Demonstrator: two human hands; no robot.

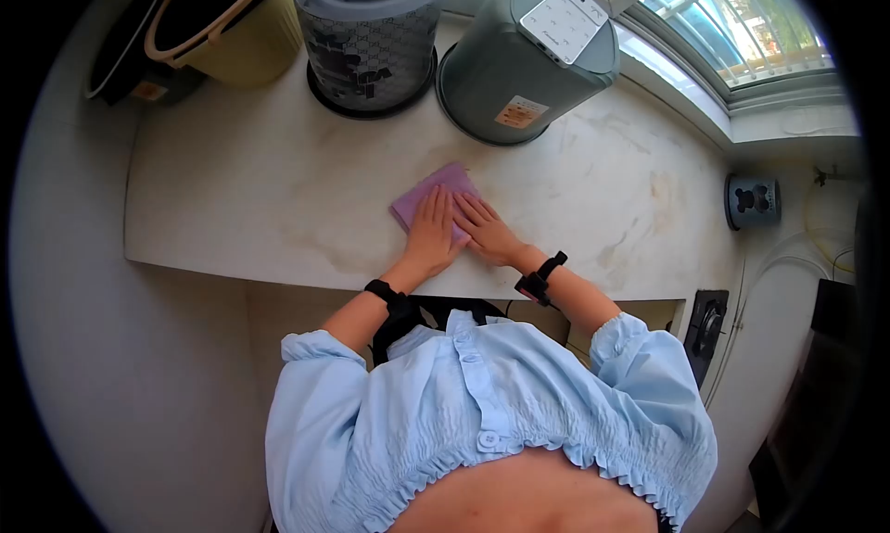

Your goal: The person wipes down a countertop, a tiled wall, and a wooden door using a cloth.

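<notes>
A folded purple cloth (417, 197) lies flat on the pale countertop (241, 190), near the middle of the view. My left hand (431, 232) rests on it with the fingers stretched out and pointing away from me. Beside it, my right hand (487, 232) presses on the cloth's right part, its fingers also straight and flat. The two hands nearly touch at the thumbs. Part of the cloth is hidden under them. Each wrist carries a black strap.
Along the back stand a dark bin (371, 51), a green upturned bin (519, 69) with a phone (564, 23) on top, and a yellow bucket (241, 42). A small grey container (753, 202) is at the right, below the window (742, 23). Brownish smears mark the countertop.
</notes>
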